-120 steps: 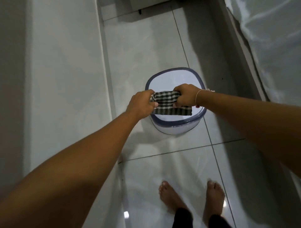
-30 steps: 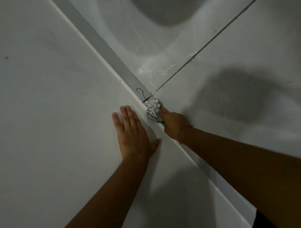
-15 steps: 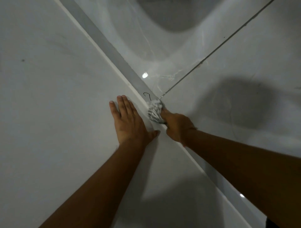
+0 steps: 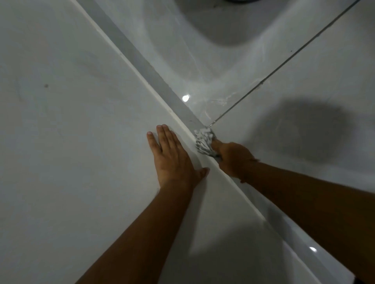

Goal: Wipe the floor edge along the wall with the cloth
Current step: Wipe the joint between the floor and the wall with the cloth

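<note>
My right hand (image 4: 233,158) grips a bunched checked cloth (image 4: 204,142) and presses it onto the grey floor edge (image 4: 154,75), right where a dark tile joint (image 4: 284,62) meets that strip. The strip runs diagonally from upper left to lower right along the white wall (image 4: 71,121). My left hand (image 4: 172,158) lies flat on the wall just left of the cloth, fingers together and pointing up, holding nothing.
Glossy white floor tiles (image 4: 304,182) fill the right side, with two bright light glints. A rounded shadow lies at the top, under the dark rim of something (image 4: 239,1) cut off by the frame. Another shadow falls right of the cloth.
Four seconds ago both hands held the cloth over a bucket. In the last second the cloth has covered the small dark curled thing on the strip; my left hand stays on the wall.
</note>
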